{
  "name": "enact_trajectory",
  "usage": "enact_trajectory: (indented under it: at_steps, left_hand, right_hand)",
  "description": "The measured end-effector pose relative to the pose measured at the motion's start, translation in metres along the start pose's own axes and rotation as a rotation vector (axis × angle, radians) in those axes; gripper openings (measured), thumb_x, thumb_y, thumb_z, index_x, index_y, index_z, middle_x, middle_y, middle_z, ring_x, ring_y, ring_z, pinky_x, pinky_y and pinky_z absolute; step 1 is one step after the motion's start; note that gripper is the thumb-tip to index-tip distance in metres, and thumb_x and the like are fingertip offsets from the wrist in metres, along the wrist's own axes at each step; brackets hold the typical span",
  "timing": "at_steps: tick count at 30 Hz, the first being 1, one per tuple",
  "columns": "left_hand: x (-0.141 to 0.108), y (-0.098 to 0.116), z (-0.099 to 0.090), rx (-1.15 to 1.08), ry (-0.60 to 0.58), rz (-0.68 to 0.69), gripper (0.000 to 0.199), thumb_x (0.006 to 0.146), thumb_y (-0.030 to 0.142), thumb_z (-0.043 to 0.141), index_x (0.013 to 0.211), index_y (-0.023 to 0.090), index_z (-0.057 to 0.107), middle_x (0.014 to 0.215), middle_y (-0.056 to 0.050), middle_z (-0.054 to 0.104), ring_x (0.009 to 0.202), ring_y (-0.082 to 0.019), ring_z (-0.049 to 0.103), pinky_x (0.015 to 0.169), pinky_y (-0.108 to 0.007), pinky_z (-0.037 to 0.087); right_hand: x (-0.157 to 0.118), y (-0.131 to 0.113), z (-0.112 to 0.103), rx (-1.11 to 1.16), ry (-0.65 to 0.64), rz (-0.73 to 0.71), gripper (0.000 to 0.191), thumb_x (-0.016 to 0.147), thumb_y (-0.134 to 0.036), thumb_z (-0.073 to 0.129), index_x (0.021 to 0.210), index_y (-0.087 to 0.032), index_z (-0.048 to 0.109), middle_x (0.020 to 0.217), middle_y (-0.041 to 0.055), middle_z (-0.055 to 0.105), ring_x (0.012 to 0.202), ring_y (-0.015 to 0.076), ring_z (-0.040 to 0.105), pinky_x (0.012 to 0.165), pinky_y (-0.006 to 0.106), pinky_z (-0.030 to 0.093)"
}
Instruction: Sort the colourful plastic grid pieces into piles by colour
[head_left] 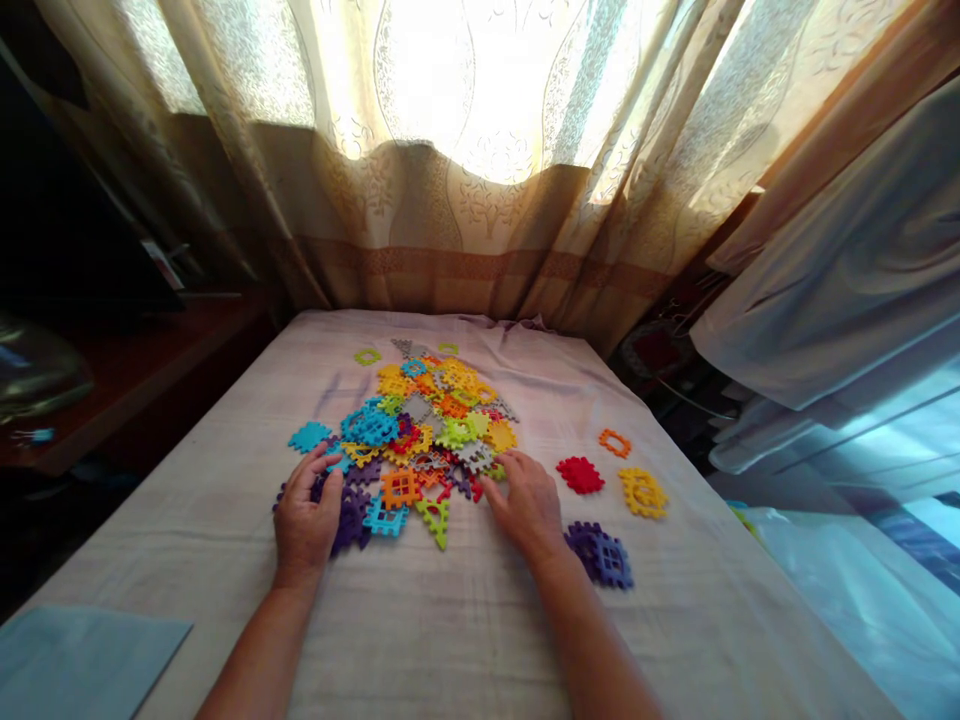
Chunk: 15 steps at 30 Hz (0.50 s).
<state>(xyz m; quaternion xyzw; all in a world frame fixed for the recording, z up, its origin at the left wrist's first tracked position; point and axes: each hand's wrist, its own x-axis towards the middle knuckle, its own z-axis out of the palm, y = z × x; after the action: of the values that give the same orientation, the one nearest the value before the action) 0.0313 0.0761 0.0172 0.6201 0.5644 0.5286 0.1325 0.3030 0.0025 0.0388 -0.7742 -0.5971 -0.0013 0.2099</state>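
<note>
A heap of colourful notched plastic pieces lies mid-table, with an orange window piece [401,487], a light blue window piece [386,517] and a green triangle [435,522] at its near edge. My left hand [306,515] rests over purple pieces [351,520] at the heap's left side, fingers apart. On the right edge my right hand [527,498] touches the heap beside small red and green pieces; its fingers are bent, and what they hold, if anything, is hidden. Right of it lie a red piece [580,475], yellow pieces [643,493], an orange frame [615,443] and purple pieces [598,553].
A pale cloth covers the table [465,640]. A light blue sheet [90,660] lies at the near left corner. Patterned curtains [450,220] hang behind the table. Hanging clothes [840,250] are at the right, and a dark screen [67,200] stands at the left.
</note>
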Motion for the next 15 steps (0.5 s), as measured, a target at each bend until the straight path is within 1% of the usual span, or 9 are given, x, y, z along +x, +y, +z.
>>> enact_trajectory:
  at_steps: [2, 4, 6, 9, 12, 14, 15]
  left_hand:
    - [0.0, -0.001, 0.0, 0.002, 0.0, 0.003, 0.028, 0.084, 0.041, 0.052, 0.095, 0.021, 0.068, 0.121, -0.008, 0.067, 0.117, -0.023, 0.06, 0.108, -0.038, 0.04]
    - [0.0, -0.001, 0.0, 0.001, 0.003, 0.004, 0.027, 0.084, 0.041, 0.052, 0.094, 0.022, 0.068, 0.121, -0.007, 0.067, 0.117, -0.023, 0.06, 0.108, -0.038, 0.04]
    - [0.0, -0.002, 0.0, 0.001, 0.0, 0.002, 0.027, 0.083, 0.042, 0.052, 0.094, 0.022, 0.068, 0.121, -0.007, 0.067, 0.117, -0.023, 0.06, 0.107, -0.038, 0.041]
    - [0.0, -0.002, -0.001, 0.003, 0.0, 0.0, 0.027, 0.083, 0.042, 0.052, 0.093, 0.022, 0.068, 0.12, -0.007, 0.067, 0.117, -0.023, 0.06, 0.108, -0.038, 0.041]
    - [0.0, -0.003, -0.001, 0.002, 0.001, 0.002, 0.027, 0.083, 0.042, 0.052, 0.094, 0.023, 0.068, 0.121, -0.007, 0.067, 0.117, -0.023, 0.059, 0.108, -0.037, 0.04]
    - [0.0, -0.004, 0.0, 0.0, -0.001, 0.004, 0.028, 0.083, 0.043, 0.052, 0.094, 0.023, 0.068, 0.122, -0.007, 0.066, 0.118, -0.023, 0.059, 0.108, -0.038, 0.04]
    - [0.001, -0.005, 0.0, 0.001, 0.0, 0.005, 0.028, 0.083, 0.043, 0.052, 0.095, 0.023, 0.068, 0.122, -0.007, 0.066, 0.118, -0.023, 0.059, 0.108, -0.038, 0.04]
  right_hand:
    - [0.002, -0.012, 0.002, -0.021, -0.033, -0.006, 0.032, 0.085, -0.04, 0.063, 0.11, -0.02, 0.064, 0.119, 0.0104, 0.064, 0.111, 0.0255, 0.055, 0.089, 0.035, 0.04]
    - [0.006, -0.02, 0.001, -0.048, -0.074, -0.003, 0.03, 0.085, -0.041, 0.064, 0.106, -0.02, 0.065, 0.111, 0.0098, 0.065, 0.107, 0.0253, 0.056, 0.087, 0.034, 0.04]
    - [0.011, -0.026, -0.001, -0.073, -0.107, 0.016, 0.026, 0.084, -0.04, 0.064, 0.102, -0.02, 0.065, 0.105, 0.009, 0.066, 0.103, 0.0247, 0.057, 0.085, 0.033, 0.039]
    - [0.015, -0.032, -0.006, -0.083, -0.135, 0.048, 0.022, 0.083, -0.035, 0.064, 0.099, -0.021, 0.065, 0.102, 0.0085, 0.066, 0.1, 0.0243, 0.057, 0.083, 0.032, 0.038]
    - [0.014, -0.032, -0.017, -0.044, -0.209, 0.045, 0.019, 0.08, -0.029, 0.063, 0.096, -0.021, 0.066, 0.101, 0.0074, 0.066, 0.1, 0.0239, 0.058, 0.082, 0.031, 0.038]
    - [0.014, -0.026, -0.027, 0.012, -0.264, 0.052, 0.018, 0.077, -0.026, 0.063, 0.094, -0.021, 0.066, 0.101, 0.0063, 0.067, 0.098, 0.0228, 0.059, 0.082, 0.03, 0.039]
    - [0.015, -0.021, -0.033, 0.039, -0.271, 0.064, 0.018, 0.076, -0.025, 0.063, 0.094, -0.021, 0.067, 0.101, 0.0059, 0.068, 0.098, 0.0222, 0.059, 0.083, 0.029, 0.039]
